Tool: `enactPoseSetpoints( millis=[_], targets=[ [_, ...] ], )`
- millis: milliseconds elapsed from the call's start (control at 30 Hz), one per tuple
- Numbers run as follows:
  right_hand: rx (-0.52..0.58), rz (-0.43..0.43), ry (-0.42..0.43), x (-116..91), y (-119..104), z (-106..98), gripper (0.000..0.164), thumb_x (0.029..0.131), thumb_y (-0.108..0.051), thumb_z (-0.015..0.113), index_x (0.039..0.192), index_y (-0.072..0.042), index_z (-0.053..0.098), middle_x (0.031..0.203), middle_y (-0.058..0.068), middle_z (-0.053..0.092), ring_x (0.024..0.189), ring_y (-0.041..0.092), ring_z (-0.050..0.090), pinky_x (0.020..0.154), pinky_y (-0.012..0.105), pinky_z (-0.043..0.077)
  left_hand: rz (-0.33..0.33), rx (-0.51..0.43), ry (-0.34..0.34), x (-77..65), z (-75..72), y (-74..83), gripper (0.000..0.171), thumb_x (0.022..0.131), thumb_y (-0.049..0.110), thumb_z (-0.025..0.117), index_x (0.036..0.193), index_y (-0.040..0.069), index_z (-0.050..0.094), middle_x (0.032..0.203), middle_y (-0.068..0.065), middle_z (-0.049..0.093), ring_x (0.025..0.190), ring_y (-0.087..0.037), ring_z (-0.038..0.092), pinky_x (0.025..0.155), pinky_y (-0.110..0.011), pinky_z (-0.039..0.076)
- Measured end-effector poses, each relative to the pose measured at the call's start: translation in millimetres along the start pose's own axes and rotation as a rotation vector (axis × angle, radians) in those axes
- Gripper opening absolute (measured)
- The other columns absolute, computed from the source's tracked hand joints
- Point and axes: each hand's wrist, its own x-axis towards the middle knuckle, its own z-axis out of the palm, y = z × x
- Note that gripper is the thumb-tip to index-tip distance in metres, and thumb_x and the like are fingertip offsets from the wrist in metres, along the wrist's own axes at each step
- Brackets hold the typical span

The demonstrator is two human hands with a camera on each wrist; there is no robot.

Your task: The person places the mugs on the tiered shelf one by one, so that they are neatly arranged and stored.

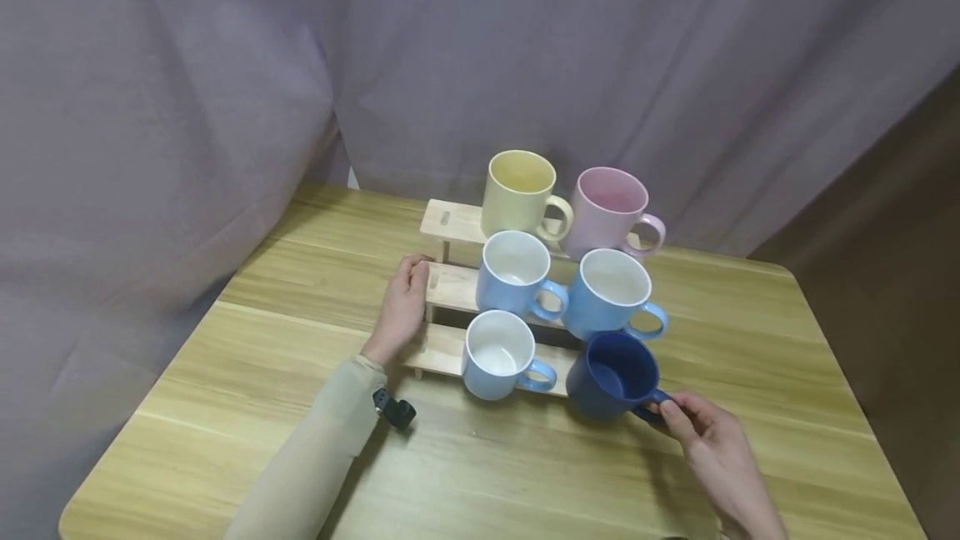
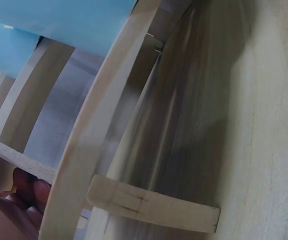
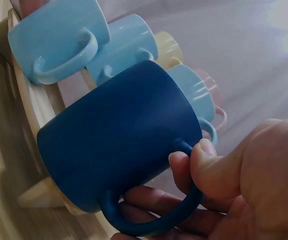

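A dark blue mug (image 1: pixel 611 377) is at the right end of the lowest step of a wooden tiered rack (image 1: pixel 442 348). My right hand (image 1: pixel 716 448) pinches its handle between thumb and fingers, as the right wrist view (image 3: pixel 224 175) also shows. Whether the mug's base fully rests on the step is hidden. My left hand (image 1: pixel 401 307) grips the left end of the rack by the middle step; in the left wrist view its curled fingers (image 2: pixel 26 192) show beside the wooden side piece. Left of the dark blue mug stands a light blue mug (image 1: pixel 495 369) on the same step.
Two more light blue mugs, left (image 1: pixel 510 282) and right (image 1: pixel 603 307), stand on the middle step. A yellow mug (image 1: pixel 517 198) and a pink mug (image 1: pixel 606 215) occupy the top step. The rack stands on a wooden table (image 1: pixel 262 373), with a grey curtain (image 1: pixel 525 48) behind.
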Motion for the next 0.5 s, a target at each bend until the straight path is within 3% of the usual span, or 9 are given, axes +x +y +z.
enactPoseSetpoints(
  millis=[167, 500],
  targets=[
    [-0.006, -0.032, -0.017, 5, -2, 6, 0.024, 0.101, -0.021, 0.054, 0.104, -0.001, 0.067, 0.102, 0.008, 0.068, 0.091, 0.002, 0.062, 0.077, 0.015, 0.048, 0.003, -0.007, 0.007, 1.7, 0.2, 0.1, 0.036, 0.106, 0.034, 0.036, 0.128, 0.010, 0.053, 0.122, -0.012, 0.059, 0.116, -0.027, 0.054, 0.099, -0.045, 0.043],
    [0.004, 0.004, -0.083, 10, -9, 12, 0.028, 0.103, -0.025, 0.050, 0.107, -0.002, 0.065, 0.106, 0.009, 0.065, 0.097, 0.006, 0.058, 0.081, 0.020, 0.048, 0.005, -0.013, 0.009, -0.5, -0.5, 1.7, 0.038, 0.106, 0.032, 0.036, 0.130, 0.006, 0.052, 0.125, -0.014, 0.058, 0.120, -0.030, 0.052, 0.102, -0.048, 0.040]
  ],
)
